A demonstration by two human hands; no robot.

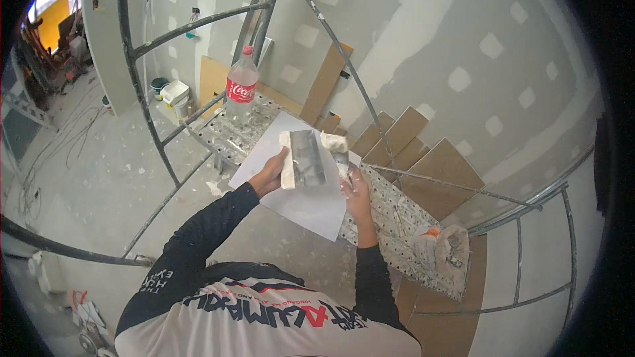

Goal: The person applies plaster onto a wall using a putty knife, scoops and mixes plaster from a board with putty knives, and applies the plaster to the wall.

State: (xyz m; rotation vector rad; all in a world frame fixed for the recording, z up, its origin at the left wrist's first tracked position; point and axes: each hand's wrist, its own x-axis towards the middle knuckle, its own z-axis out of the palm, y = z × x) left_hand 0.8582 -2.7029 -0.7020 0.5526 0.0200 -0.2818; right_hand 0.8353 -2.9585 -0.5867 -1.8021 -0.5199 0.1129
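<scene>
Fingers clamped: left hand on rectangular grey metal plate, right hand on putty-smeared grey scraper. Plate likely light, stiff; hold pale edge under left fingers.

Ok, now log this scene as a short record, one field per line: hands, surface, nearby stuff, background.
Left hand: holds wide scraper, pale paste along its left edge
Right hand: holds narrow scraper, pale paste on its blade
Scraper contact: cannot tell
Surface: spattered metal plank, white sheet across it
Left end of plank: bottle, red cap
Right end of plank: open bag
Background: grey wall with pale patches
</scene>
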